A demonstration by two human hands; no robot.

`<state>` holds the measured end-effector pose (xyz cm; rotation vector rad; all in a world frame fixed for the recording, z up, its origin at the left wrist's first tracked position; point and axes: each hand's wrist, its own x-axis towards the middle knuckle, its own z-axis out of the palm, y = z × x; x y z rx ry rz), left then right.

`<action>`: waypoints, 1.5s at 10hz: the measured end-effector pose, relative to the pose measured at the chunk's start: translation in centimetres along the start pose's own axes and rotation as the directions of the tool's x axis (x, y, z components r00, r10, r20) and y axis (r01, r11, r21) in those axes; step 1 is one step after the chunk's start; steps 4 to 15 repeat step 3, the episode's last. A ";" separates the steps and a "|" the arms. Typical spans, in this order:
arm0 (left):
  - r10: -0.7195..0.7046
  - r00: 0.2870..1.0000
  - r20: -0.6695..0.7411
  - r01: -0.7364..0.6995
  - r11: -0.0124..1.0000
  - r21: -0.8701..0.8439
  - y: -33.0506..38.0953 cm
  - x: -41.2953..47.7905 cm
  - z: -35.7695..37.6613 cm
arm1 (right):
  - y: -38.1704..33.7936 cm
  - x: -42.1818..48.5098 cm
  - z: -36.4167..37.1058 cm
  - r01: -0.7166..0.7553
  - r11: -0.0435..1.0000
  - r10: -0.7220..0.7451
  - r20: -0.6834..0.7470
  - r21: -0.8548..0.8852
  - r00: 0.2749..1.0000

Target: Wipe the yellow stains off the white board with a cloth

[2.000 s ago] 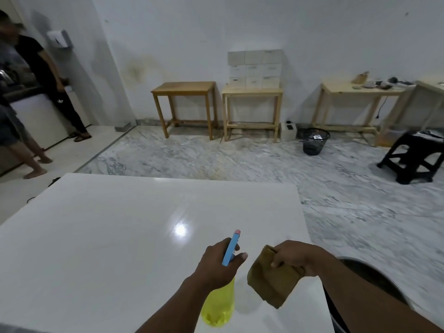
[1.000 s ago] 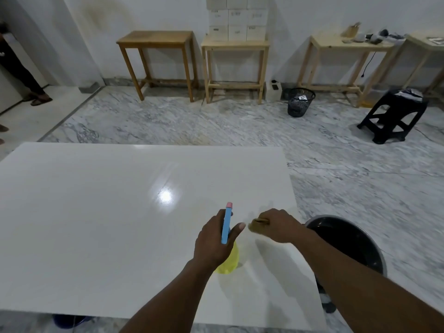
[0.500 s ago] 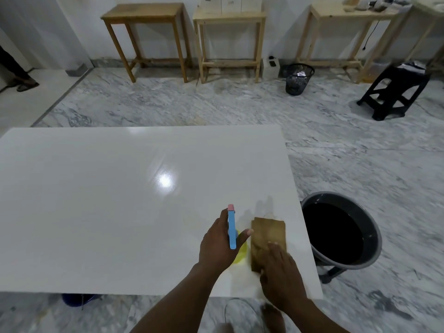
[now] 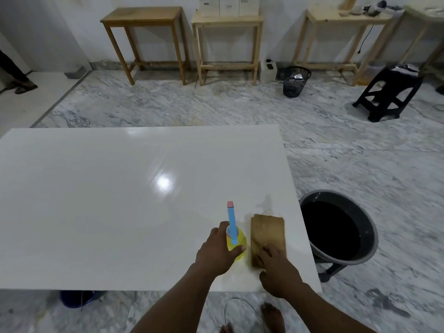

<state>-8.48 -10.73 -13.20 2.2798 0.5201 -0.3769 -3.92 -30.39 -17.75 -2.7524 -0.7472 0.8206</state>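
The cloth (image 4: 268, 233) is a brown folded rectangle lying flat on the white board (image 4: 120, 212), close to the near right corner, with its long side running away from me. A few loose threads stick out at its far end. My right hand (image 4: 278, 270) lies on its near end with the fingers stretched out flat and spread a little, pressing down on the fabric rather than gripping it.

Just left of the cloth, my left hand (image 4: 217, 253) is wrapped round a yellow spray bottle (image 4: 236, 239). My fingers curl around its body and my thumb is on the side facing the cloth. The blue spray head with its pink tip points toward the far edge of the board. I cannot tell whether the bottle's base rests on the board. The surface under it looks faintly yellow, but I cannot say if that is a stain or colour thrown by the bottle. The rest of the board is glossy, with a bright light reflection near its middle.

Beside the board's right edge a grey bucket (image 4: 370, 236) of dark liquid sits on a low stand. My bare feet (image 4: 272, 316) show below the near edge, and something blue (image 4: 77, 299) sits under the board to the left. Against the far wall stand wooden tables (image 4: 144, 18), a black mesh bin (image 4: 296, 80) and a black stool (image 4: 389, 94).
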 end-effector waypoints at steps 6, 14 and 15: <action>-0.091 0.986 0.139 0.045 0.952 0.302 -0.8 -1.0 -1.9 | -0.5 -1.4 -2.3 -0.075 0.997 0.076 0.223 -0.012 0.972; -0.091 0.986 0.139 0.045 0.952 0.302 -0.8 -1.0 -1.9 | -0.5 -1.4 -2.3 -0.075 0.997 0.076 0.223 -0.012 0.972; -0.091 0.986 0.139 0.045 0.952 0.302 -0.8 -1.0 -1.9 | -0.5 -1.4 -2.3 -0.075 0.997 0.076 0.223 -0.012 0.972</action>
